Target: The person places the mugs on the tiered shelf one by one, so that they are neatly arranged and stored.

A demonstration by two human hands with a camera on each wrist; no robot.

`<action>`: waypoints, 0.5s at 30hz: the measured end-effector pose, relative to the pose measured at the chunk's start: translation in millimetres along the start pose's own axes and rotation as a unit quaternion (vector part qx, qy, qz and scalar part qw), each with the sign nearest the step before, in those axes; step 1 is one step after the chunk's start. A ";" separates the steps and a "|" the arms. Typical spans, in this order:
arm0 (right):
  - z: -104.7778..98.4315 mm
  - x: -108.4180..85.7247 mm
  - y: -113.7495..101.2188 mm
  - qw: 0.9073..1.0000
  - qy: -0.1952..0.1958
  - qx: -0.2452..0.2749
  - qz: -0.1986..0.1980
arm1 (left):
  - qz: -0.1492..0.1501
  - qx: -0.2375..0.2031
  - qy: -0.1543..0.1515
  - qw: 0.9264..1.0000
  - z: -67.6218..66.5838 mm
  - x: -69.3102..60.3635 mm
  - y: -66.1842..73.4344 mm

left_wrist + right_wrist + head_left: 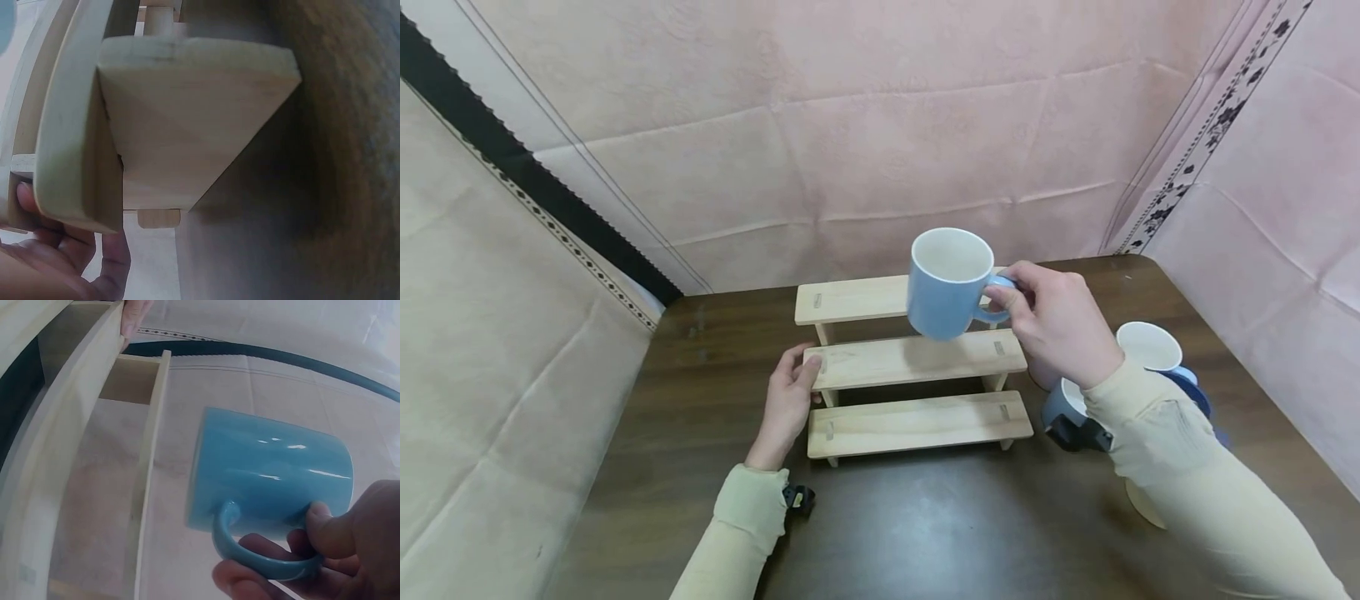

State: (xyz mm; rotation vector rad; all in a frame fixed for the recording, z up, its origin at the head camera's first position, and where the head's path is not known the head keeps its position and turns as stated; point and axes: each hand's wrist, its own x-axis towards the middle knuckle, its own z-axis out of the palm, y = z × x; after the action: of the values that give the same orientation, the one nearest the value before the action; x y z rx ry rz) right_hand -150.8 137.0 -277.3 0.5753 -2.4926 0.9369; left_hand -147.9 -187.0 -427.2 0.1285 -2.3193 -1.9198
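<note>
A light blue mug (946,287) with a white inside hangs upright above the middle and top tiers of a pale wooden three-tier stand (917,423). My right hand (1063,321) grips the mug by its handle; in the right wrist view fingers pass around the handle of the mug (269,469), with the thumb against its side. My left hand (786,400) holds the left end of the middle tier, thumb on top. In the left wrist view its fingers (112,262) curl at the end of the board (69,150).
Right of the stand, partly behind my right arm, are a white-topped mug (1148,347), a blue-grey mug (1060,406) and a dark blue item (1191,392). A pale round edge (1144,504) shows below the sleeve. Cloth walls (880,150) surround the dark wooden table (700,467).
</note>
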 end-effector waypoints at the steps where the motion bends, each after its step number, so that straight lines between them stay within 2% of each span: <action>1: 2.3 1.9 0.0 1.000 -0.002 0.006 0.000 | 0.000 0.000 0.000 1.000 0.4 -0.2 -0.1; 15: 29.5 23.3 1.1 1.000 -0.012 0.020 0.008 | -0.004 -0.003 0.003 1.000 1.0 -0.6 0.2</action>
State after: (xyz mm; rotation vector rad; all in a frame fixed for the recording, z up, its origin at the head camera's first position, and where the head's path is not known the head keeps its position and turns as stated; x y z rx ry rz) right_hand -177.5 112.1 -286.2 0.5831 -2.5091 0.9928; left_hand -147.4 -185.9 -427.3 0.1437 -2.3130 -1.9263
